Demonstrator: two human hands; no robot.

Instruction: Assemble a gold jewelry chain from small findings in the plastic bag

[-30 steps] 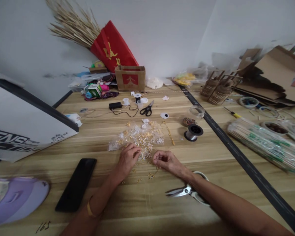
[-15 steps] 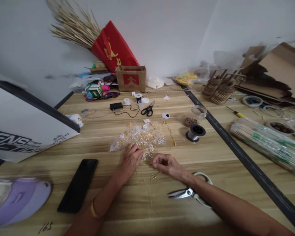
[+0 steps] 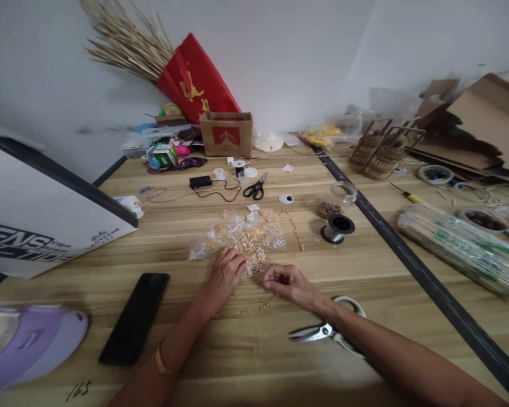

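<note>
My left hand [image 3: 225, 274] rests at the near edge of a pile of small gold and silver jewelry pieces [image 3: 254, 240], its thumb and fingertips closed together. What they pinch, if anything, is too small to make out. Just right of the pile, my right hand [image 3: 290, 284] has thumb and forefinger pressed together near a tiny gold piece. A few loose gold bits [image 3: 263, 304] lie on the wood between the hands. Under my right forearm are pale-handled scissors [image 3: 322, 332], blades apart and pointing left. A gold chain [image 3: 294, 229] lies beyond my right hand.
A black phone [image 3: 134, 319] and a purple iron-like object [image 3: 36, 345] lie to the left, below a large white box [image 3: 46, 215]. Farther back are black scissors [image 3: 255, 187], a wire spool [image 3: 337, 228] and a clear jar [image 3: 343, 193]. Wrapped sticks [image 3: 462, 249] lie right.
Both hands stay almost where they were, fingertips still closed. My left hand and forearm shift very slightly; the table items keep their places.
</note>
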